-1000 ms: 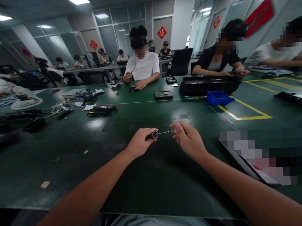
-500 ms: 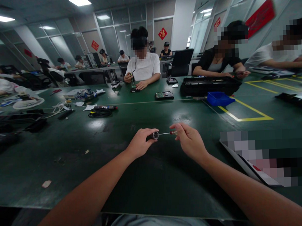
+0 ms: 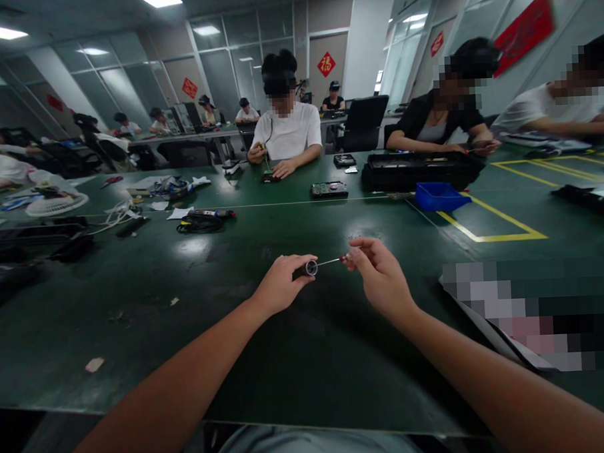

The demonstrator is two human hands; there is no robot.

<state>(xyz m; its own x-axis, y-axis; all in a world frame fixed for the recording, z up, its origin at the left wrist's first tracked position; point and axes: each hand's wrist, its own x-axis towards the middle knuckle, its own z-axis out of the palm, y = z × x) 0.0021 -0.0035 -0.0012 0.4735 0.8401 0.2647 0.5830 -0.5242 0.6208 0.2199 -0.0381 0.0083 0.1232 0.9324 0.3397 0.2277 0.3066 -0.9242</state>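
A dark cylindrical part (image 3: pixel 310 268) with a pale ring at its round end is gripped between the thumb and fingers of my left hand (image 3: pixel 278 284). To its right, my right hand (image 3: pixel 381 276) pinches the red handle of a screwdriver (image 3: pixel 344 258). The thin metal shaft points left, and its tip meets the ringed end of the part; whether it goes inside is too small to tell. Both hands are above the green table (image 3: pixel 298 360).
Across the table a person in white (image 3: pixel 287 137) works on a small dark device. A circuit-board drive (image 3: pixel 329 189), a blue bin (image 3: pixel 441 196), a long black housing (image 3: pixel 420 171) and a cable bundle (image 3: pixel 202 221) lie beyond my hands. Papers are at the right.
The handle end of the screwdriver has risen slightly, so its shaft now tilts up to the right. My right hand's fingers have shifted on the handle. My left hand has hardly moved.
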